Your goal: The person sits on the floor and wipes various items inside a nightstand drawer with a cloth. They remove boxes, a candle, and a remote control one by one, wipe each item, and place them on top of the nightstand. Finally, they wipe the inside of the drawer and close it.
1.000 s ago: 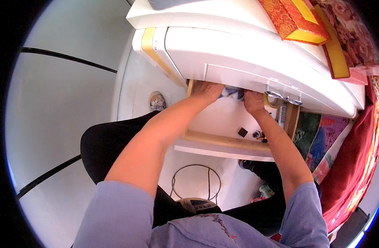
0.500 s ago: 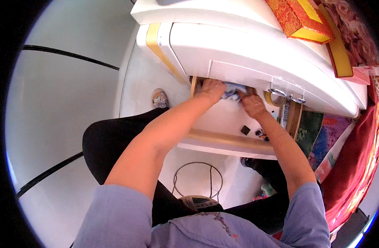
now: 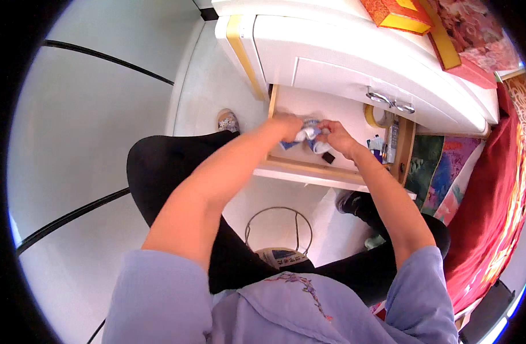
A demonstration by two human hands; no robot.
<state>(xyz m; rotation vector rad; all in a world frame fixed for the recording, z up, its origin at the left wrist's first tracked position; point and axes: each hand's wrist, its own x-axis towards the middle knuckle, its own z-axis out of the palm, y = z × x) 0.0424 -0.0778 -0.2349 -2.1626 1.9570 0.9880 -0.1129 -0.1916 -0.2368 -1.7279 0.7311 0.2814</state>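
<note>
A crumpled blue-and-white cloth (image 3: 306, 135) is held up between my two hands over the open drawer (image 3: 337, 103). My left hand (image 3: 286, 125), somewhat blurred, is closed on the cloth's left side. My right hand (image 3: 337, 137) pinches its right side with fingers and thumb. Part of the cloth hangs below my fingers. Beneath it, on the drawer bottom, lies a small black square piece (image 3: 329, 157). A roll of yellowish tape (image 3: 376, 116) is at the drawer's far right, with small blue and white items (image 3: 376, 148) nearer.
The white cabinet front (image 3: 326, 63) with a metal handle (image 3: 389, 102) rises behind the drawer. Red-and-gold boxes (image 3: 398, 14) sit on top. Dark red fabric (image 3: 475, 218) hangs at right. A round metal-framed stool (image 3: 279, 209) stands between my legs.
Both hands have come toward me from the back of the drawer, bringing the cloth with them. The drawer's back area now shows.
</note>
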